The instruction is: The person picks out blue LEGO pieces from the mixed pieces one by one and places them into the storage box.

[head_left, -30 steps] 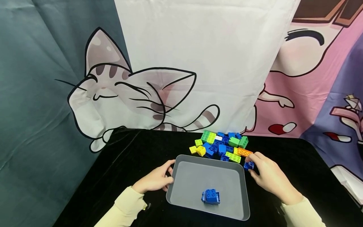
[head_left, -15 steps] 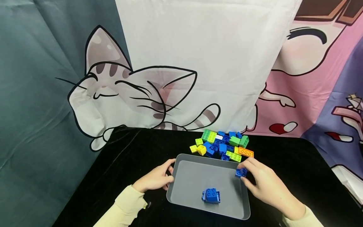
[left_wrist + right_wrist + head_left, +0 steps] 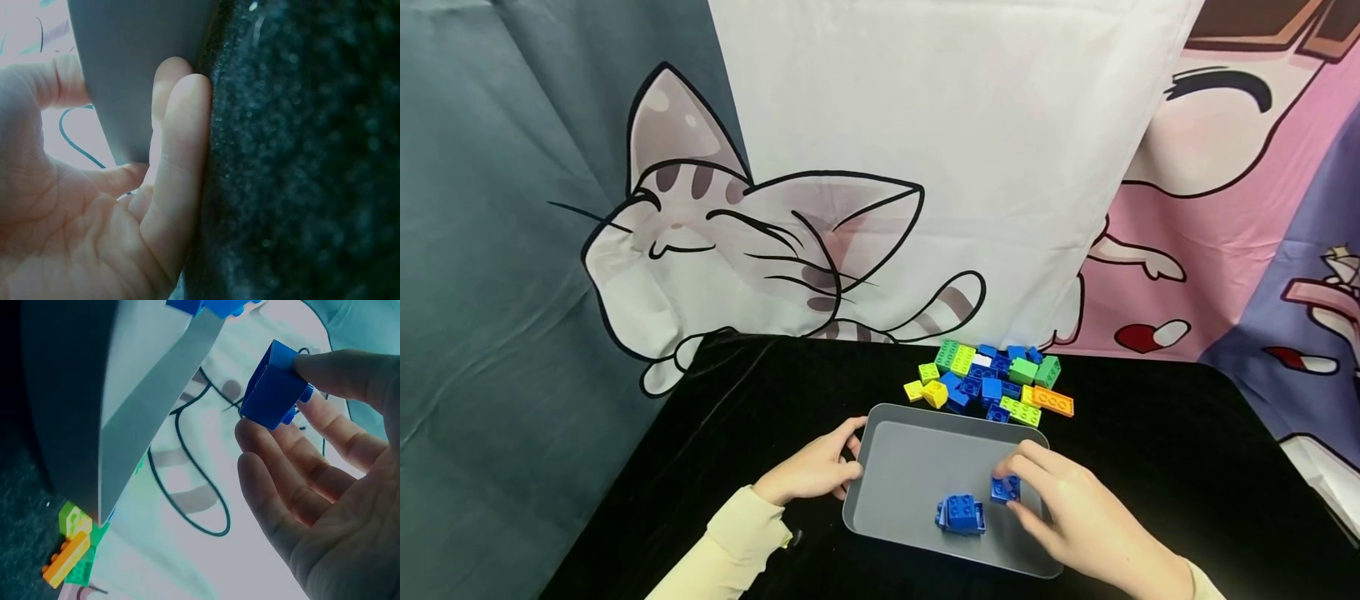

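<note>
A grey tray lies on the black cloth, and my left hand holds its left edge. In the left wrist view, the thumb is at the tray's wall and the other fingers are at its underside. Over the tray's right part, my right hand pinches a blue toy building brick between thumb and fingers. In the right wrist view this brick is apart from the tray, its studs toward the palm. A small cluster of blue bricks sits in the tray, left of the held brick.
Behind the tray lies a pile of loose blue, green and yellow bricks, with an orange brick at its right. The black cloth covers the table. A printed curtain hangs at the back.
My right hand has carried the blue brick from beside the tray's right corner, over the rim, to the left and nearer me. The left hand has stayed at the tray edge.
</note>
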`<state>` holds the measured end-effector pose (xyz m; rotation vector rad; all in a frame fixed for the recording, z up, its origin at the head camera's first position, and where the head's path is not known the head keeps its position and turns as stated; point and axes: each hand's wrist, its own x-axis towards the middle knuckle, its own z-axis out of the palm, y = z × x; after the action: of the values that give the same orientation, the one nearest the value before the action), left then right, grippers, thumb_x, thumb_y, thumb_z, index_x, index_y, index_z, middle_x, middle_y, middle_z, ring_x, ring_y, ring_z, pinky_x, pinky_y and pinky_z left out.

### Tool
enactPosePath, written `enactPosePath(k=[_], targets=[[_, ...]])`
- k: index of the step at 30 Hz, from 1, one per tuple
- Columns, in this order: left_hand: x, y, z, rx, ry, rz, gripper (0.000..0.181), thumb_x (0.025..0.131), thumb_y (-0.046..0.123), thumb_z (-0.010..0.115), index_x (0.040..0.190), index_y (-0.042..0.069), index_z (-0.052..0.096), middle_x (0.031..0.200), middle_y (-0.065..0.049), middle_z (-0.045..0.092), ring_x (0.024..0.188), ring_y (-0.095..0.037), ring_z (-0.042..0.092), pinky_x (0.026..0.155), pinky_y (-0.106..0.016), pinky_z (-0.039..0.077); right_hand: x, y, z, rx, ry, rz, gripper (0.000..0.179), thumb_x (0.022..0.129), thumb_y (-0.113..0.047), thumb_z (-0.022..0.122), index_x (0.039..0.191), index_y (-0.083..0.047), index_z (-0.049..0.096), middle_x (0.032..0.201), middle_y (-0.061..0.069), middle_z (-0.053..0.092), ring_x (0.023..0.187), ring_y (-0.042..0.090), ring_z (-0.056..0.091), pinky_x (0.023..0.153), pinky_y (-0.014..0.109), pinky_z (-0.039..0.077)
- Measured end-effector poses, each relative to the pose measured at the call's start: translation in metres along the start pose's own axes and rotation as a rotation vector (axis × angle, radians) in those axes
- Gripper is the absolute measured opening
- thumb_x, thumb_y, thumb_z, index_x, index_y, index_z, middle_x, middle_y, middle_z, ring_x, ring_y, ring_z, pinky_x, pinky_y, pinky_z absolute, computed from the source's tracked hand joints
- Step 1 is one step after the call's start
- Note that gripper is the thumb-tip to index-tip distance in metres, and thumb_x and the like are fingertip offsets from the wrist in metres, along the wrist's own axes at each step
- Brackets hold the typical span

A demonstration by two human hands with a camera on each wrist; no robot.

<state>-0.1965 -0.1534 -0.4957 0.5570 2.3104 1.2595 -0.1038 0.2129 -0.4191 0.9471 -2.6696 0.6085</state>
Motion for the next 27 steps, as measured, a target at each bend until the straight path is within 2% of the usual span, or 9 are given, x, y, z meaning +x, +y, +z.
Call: enactPosePath(k=[9, 11, 13, 16, 18, 21, 27], targets=[[0.001, 0.001, -0.002, 0.0, 0.002, 0.005, 0.075, 0.093, 0.009, 0.057, 0.162, 0.014, 0.029, 0.111, -0.008, 0.057, 0.07, -0.014, 0.071, 0.06, -0.03, 0.063, -0.001, -0.011, -0.001, 0.04, -0.042, -0.024, 0.048, 0.078, -0.016, 0.088, 0.117, -0.031, 0.064, 0.11, -0.02, 0.059, 0.09, -0.003, 0.061, 0.08, 0.02, 0.061], [0.0, 0.001, -0.001, 0.002, 0.002, 0.005, 0.075, 0.092, 0.009, 0.058, 0.162, 0.013, 0.029, 0.111, -0.008, 0.057, 0.07, -0.014, 0.071, 0.059, -0.03, 0.063, -0.002, -0.014, -0.003, 0.041, -0.097, 0.013, 0.056, 0.081, -0.028, 0.087, 0.13, -0.037, 0.06, 0.123, -0.02, 0.058, 0.103, -0.002, 0.06, 0.086, 0.025, 0.062], [0.0, 0.0, -0.001, 0.002, 0.003, 0.006, 0.076, 0.092, 0.009, 0.058, 0.162, 0.013, 0.029, 0.111, -0.008, 0.057, 0.07, -0.014, 0.071, 0.059, -0.03, 0.063, -0.004, -0.017, -0.005, 0.048, -0.169, 0.069, 0.071, 0.083, -0.043, 0.085, 0.145, -0.043, 0.049, 0.143, -0.017, 0.052, 0.12, 0.003, 0.058, 0.093, 0.034, 0.062], [0.0, -0.001, -0.001, 0.005, 0.005, 0.007, 0.075, 0.092, 0.009, 0.058, 0.162, 0.012, 0.029, 0.11, -0.008, 0.057, 0.07, -0.014, 0.072, 0.059, -0.03, 0.063, -0.006, -0.019, -0.008, 0.048, -0.251, 0.139, 0.092, 0.082, -0.067, 0.075, 0.158, -0.049, 0.027, 0.167, -0.015, 0.029, 0.144, 0.013, 0.045, 0.101, 0.047, 0.058], [0.0, -0.001, 0.0, 0.003, 0.006, 0.006, 0.075, 0.093, 0.009, 0.058, 0.162, 0.013, 0.029, 0.11, -0.008, 0.057, 0.07, -0.014, 0.072, 0.059, -0.03, 0.063, -0.006, -0.018, -0.008, 0.04, -0.252, 0.14, 0.095, 0.082, -0.073, 0.07, 0.161, -0.048, 0.023, 0.171, -0.012, 0.022, 0.148, 0.017, 0.042, 0.102, 0.051, 0.057], [0.0, -0.002, 0.0, 0.001, 0.005, 0.006, 0.075, 0.093, 0.01, 0.058, 0.162, 0.013, 0.029, 0.11, -0.008, 0.057, 0.07, -0.014, 0.072, 0.059, -0.03, 0.063, -0.002, -0.014, -0.007, -0.001, -0.21, 0.097, 0.096, 0.082, -0.076, 0.067, 0.161, -0.045, 0.025, 0.171, -0.012, 0.023, 0.149, 0.017, 0.042, 0.105, 0.051, 0.056], [0.0, -0.001, 0.001, -0.007, 0.003, 0.006, 0.075, 0.093, 0.01, 0.057, 0.162, 0.012, 0.029, 0.11, -0.008, 0.057, 0.069, -0.014, 0.072, 0.059, -0.031, 0.063, 0.007, -0.002, -0.004, -0.062, -0.137, 0.042, 0.098, 0.08, -0.07, 0.074, 0.161, -0.039, 0.03, 0.169, -0.008, 0.029, 0.146, 0.02, 0.046, 0.106, 0.053, 0.054]])
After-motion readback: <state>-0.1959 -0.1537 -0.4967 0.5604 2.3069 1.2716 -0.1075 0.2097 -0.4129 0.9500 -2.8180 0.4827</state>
